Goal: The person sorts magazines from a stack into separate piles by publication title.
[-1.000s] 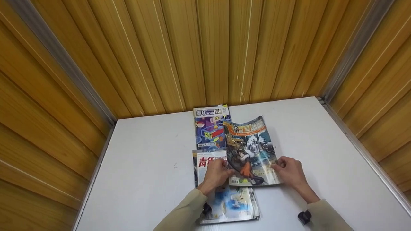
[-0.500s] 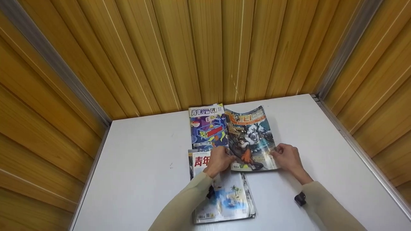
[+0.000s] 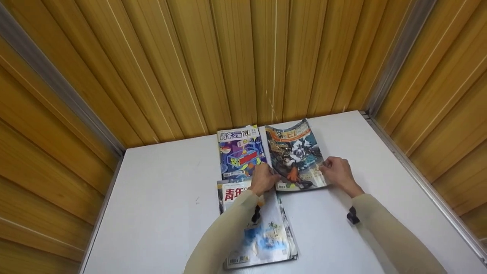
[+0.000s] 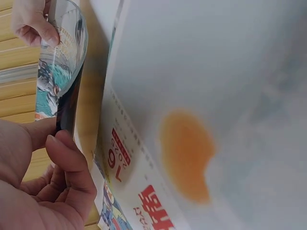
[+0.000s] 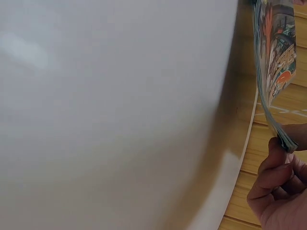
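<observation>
A magazine with a dark illustrated cover and orange title band [image 3: 296, 152] is bowed between both hands, toward the back of the table. My left hand [image 3: 263, 179] pinches its left edge near the lower corner; the left wrist view shows thumb and finger on that edge. My right hand [image 3: 338, 173] pinches the opposite edge, and its page edges [image 5: 261, 81] show in the right wrist view. Beneath my left forearm lies a white magazine with red characters [image 3: 262, 232] on top of a pile. Directly behind it is a purple-blue magazine [image 3: 241, 156], left of the held one.
The white table [image 3: 159, 201] backs onto a yellow wood-patterned wall [image 3: 236, 64], with similar walls on the left and right. Bare table surface lies to either side of the magazines.
Both hands have carried the dark-covered magazine away from the body, toward the back wall, until it stands beside the purple-blue one. The white magazine's pile stays on the table.
</observation>
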{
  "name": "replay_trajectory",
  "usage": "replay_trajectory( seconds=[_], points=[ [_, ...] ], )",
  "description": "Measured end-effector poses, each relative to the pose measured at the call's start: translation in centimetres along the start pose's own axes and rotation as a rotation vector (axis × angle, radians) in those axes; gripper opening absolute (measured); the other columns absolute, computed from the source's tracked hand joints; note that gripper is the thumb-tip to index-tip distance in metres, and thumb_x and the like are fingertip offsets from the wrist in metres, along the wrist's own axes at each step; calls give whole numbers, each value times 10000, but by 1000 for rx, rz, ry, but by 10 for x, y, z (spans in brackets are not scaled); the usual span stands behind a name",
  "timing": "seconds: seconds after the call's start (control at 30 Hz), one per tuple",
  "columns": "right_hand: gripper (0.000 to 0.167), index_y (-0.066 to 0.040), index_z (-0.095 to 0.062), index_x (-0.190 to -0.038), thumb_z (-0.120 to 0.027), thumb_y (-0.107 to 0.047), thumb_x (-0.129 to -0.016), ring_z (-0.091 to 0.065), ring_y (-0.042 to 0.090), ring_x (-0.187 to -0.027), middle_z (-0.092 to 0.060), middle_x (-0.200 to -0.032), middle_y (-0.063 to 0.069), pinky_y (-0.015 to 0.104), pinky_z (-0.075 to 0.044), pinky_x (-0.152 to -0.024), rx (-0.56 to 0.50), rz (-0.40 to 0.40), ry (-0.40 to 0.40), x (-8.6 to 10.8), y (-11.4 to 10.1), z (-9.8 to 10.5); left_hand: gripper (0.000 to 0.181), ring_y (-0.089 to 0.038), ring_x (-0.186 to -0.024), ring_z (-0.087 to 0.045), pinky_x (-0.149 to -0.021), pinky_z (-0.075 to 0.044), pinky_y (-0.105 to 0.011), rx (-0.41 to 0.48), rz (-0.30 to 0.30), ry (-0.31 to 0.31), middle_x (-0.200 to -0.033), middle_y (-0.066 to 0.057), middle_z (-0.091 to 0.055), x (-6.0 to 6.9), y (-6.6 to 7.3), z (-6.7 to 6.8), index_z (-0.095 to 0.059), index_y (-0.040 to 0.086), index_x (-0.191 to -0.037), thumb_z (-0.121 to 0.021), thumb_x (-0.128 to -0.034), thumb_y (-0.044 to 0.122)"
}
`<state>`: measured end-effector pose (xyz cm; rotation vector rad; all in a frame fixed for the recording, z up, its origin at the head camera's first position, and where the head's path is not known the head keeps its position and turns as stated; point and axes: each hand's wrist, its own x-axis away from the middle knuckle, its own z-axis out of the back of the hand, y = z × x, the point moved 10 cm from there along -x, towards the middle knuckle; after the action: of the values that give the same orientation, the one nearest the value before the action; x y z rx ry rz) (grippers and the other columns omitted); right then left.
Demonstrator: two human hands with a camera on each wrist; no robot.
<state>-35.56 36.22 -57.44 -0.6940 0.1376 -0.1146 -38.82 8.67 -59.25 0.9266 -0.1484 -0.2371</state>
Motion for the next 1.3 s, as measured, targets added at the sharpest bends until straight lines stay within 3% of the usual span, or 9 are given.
replay_trajectory(
  seconds=[0.2, 0.23, 0.43, 0.5, 0.63, 0.83, 1.07, 1.3],
  points=[
    [166, 4, -673, -834, -720, -99, -955, -547, 225, -732, -639, -745, 83, 330, -409, -662, 29, 1, -17, -17, 7, -6, 487, -101, -476, -379, -442, -310, -297, -29, 17, 25, -537, 106, -356, -47, -48, -33, -432, 221, -568, -840, -826, 153],
    [172, 3, -669, -829, -721, -99, -957, -543, 225, -729, -632, -741, 78, 331, -406, -660, 33, 1, -22, -19, 9, -8, 476, -108, -498, -401, -456, -331, -303, -34, 52, 14, -555, 95, -384, -52, -53, -36, -459, 212, -580, -865, -826, 171],
    [167, 27, -691, -873, -706, -101, -979, -565, 231, -756, -666, -799, 108, 326, -430, -672, 30, -26, -63, -34, 16, -13, 316, -165, -642, -519, -553, -415, -327, -45, 239, -2, -693, 22, -548, -61, -56, -36, -638, 129, -730, -921, -845, 208],
    [171, 31, -694, -887, -700, -110, -985, -570, 238, -775, -668, -821, 116, 325, -435, -685, 32, -36, -71, -39, 18, -12, 295, -169, -682, -538, -583, -429, -327, -81, 259, 4, -727, 14, -583, -70, -62, -42, -663, 126, -763, -920, -854, 239],
    [178, 10, -671, -860, -696, -115, -985, -556, 246, -796, -630, -814, 96, 330, -424, -696, 42, -40, -76, -46, 23, -13, 270, -175, -719, -554, -638, -453, -335, -137, 233, 35, -748, 1, -624, -80, -62, -48, -704, 99, -804, -925, -857, 245],
    [173, 5, -665, -828, -704, -95, -963, -555, 254, -790, -615, -794, 85, 337, -426, -696, 50, -33, -77, -48, 27, -13, 269, -188, -743, -551, -683, -491, -365, -143, 208, 93, -799, -44, -654, -78, -54, -45, -747, 16, -924, -941, -827, 175],
    [196, 15, -658, -829, -701, -108, -976, -543, 246, -760, -592, -783, 76, 337, -421, -671, 75, -31, -88, -50, 32, -6, 337, -201, -819, -583, -799, -562, -436, -147, 183, 92, -1006, -156, -774, -79, -45, -49, -769, -34, -1076, -917, -834, 147],
    [285, 84, -718, -962, -729, -196, -1017, -596, 275, -821, -703, -906, 180, 382, -484, -727, 93, -98, -101, -52, 44, 2, 281, -296, -880, -761, -795, -619, -495, -193, 75, 143, -1002, -200, -821, -88, -31, -55, -801, -38, -1031, -889, -808, 108]
  ],
)
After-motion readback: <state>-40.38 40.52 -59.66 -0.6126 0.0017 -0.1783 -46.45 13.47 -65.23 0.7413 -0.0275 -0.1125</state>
